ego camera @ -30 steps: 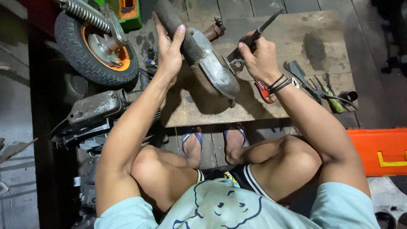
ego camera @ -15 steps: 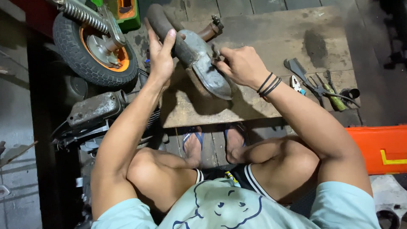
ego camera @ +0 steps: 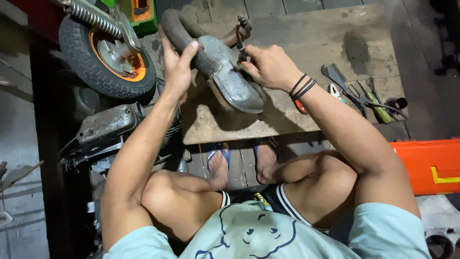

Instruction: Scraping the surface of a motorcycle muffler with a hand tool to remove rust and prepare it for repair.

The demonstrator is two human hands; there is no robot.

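A person's left hand (ego camera: 178, 67) closes its grip on a dark curved pipe (ego camera: 184, 39) while the right hand (ego camera: 269, 65) grips a small tool (ego camera: 241, 33) at the attached grey metal casing (ego camera: 232, 79) above a low wooden table (ego camera: 297, 38).

My right hand (ego camera: 269, 67) has come off the far side of the metal part (ego camera: 230, 76) and now grips the tool (ego camera: 241, 36) at its top edge.

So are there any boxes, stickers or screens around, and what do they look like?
No screens, signs or labels show.
Orange case: at the person's right side by the knee, long and boxy, with a yellow line mark.
Green and orange box: top of the picture, behind the small wheel, only partly in view.
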